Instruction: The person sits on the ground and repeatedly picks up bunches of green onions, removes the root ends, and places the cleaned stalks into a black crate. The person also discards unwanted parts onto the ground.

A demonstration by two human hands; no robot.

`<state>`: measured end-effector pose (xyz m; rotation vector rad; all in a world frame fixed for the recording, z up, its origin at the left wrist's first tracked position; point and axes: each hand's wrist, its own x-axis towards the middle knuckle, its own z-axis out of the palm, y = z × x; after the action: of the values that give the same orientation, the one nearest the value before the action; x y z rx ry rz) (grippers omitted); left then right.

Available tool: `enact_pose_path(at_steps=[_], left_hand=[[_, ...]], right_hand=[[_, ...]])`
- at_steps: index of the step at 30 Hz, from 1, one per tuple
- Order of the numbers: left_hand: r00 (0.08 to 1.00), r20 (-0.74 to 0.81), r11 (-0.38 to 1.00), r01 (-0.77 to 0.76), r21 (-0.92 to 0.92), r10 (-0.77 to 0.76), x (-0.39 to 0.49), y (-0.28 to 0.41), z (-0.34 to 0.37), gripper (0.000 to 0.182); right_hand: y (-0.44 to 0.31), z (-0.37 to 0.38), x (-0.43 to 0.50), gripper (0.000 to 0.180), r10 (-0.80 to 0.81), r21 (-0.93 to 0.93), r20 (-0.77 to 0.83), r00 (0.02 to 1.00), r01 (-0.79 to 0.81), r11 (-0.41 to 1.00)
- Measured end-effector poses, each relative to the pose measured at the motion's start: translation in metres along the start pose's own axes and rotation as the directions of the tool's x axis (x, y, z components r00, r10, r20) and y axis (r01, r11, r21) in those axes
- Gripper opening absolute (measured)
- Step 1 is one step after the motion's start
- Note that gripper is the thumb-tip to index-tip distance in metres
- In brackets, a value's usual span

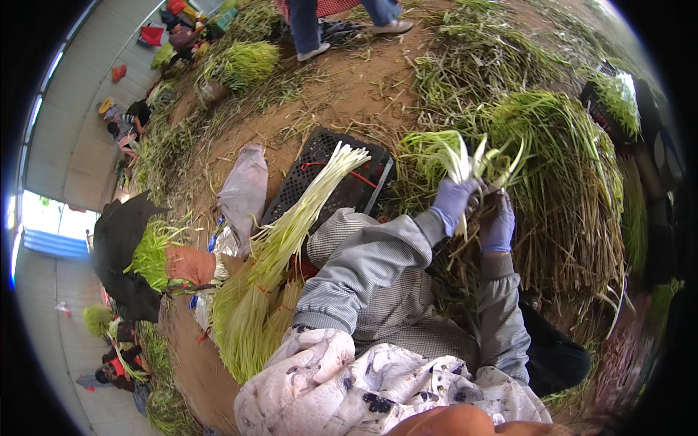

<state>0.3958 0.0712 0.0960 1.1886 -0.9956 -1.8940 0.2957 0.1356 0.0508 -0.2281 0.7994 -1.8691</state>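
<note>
In a purple glove, my left hand (455,206) grips a small bunch of white-and-green leafy stalks (461,163), fanned out beyond the fingers. My right hand (497,220), gloved alike, is close against it, its fingertips pinching a pale stalk (512,170) at the bunch's right side. Just beyond both hands lies a large heap of long green leafy stalks (551,131) with brown, dry stems on the near side. A thick bundle of trimmed pale stalks (305,210) slants over a black plastic crate (294,182) to the left, above more tied bundles (240,321).
A red cord (354,175) lies on the crate. Left of it are a greyish cloth or bag (245,188) and a black sheet (128,256). Cut leaves litter the dirt floor (349,92). A person's legs (305,27) stand ahead; other people (128,128) work along the left wall.
</note>
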Motion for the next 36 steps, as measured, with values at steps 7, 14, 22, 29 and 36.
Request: enact_pose_path(at_steps=[7, 14, 22, 29, 36], left_hand=[[0.995, 0.082, 0.978, -0.039, -0.203, 0.056, 0.020, 0.028, -0.017, 0.008], [0.980, 0.080, 0.932, -0.147, -0.332, 0.183, 0.013, 0.031, -0.016, 0.026], [0.933, -0.017, 0.840, -0.332, -0.428, 0.360, 0.032, 0.086, -0.060, 0.020], [0.980, 0.196, 0.982, 0.015, -0.186, 0.022, 0.014, 0.049, -0.019, 0.022], [0.945, 0.325, 0.924, -0.166, 0.345, 0.048, 0.003, 0.013, -0.023, 0.040]], right_hand=[[-0.012, 0.009, -0.022, 0.021, 0.108, -0.217, -0.011, 0.994, -0.108, 0.970], [0.002, -0.007, 0.006, 0.020, -0.111, -0.182, 0.104, 0.988, 0.128, 0.975], [0.010, -0.125, -0.087, 0.031, 0.506, -0.902, -0.110, 0.856, 0.127, -0.412], [-0.036, 0.024, -0.040, 0.048, 0.007, -0.906, 0.422, 0.907, 0.421, 0.052], [-0.062, 0.035, 0.043, 0.016, 0.149, -0.588, 0.119, 0.982, -0.052, 0.807]])
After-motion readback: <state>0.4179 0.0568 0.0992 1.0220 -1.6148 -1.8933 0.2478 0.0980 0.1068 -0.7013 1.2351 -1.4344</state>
